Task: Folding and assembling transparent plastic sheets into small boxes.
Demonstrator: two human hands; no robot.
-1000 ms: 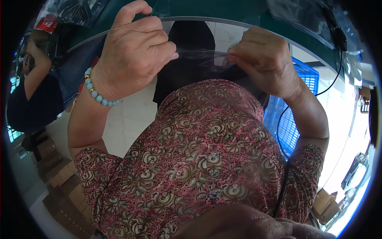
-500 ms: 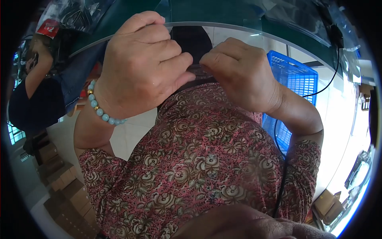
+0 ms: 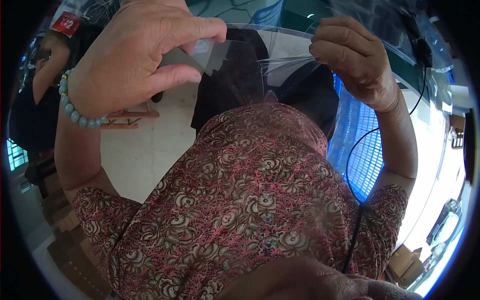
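My right hand [image 3: 356, 59] is closed, its thumb and fingers pinching the edge of a clear plastic bag [image 3: 286, 62]. Creases in the thin film run from those fingertips toward the middle, above my lap. At the left, my left hand [image 3: 131, 62] is open, with thumb and index finger spread well apart and a beaded bracelet [image 3: 75, 116] at the wrist. Beside its index finger is a small whitish patch [image 3: 202, 46] that I cannot make out. The bag's left side is too transparent to tell whether it touches this hand.
A green tabletop [image 3: 297, 22] curves across the far side, with clear plastic on it. The blue crate [image 3: 356, 145] stands below my right forearm, and a black cable [image 3: 361, 137] hangs across it. To the left are a wooden stool [image 3: 131, 116] and another person's arm [image 3: 50, 70].
My hands have moved apart, left hand leftward and right hand rightward and farther away. The left fingers have spread from a closed grip. Clear film now shows stretched from the right hand.
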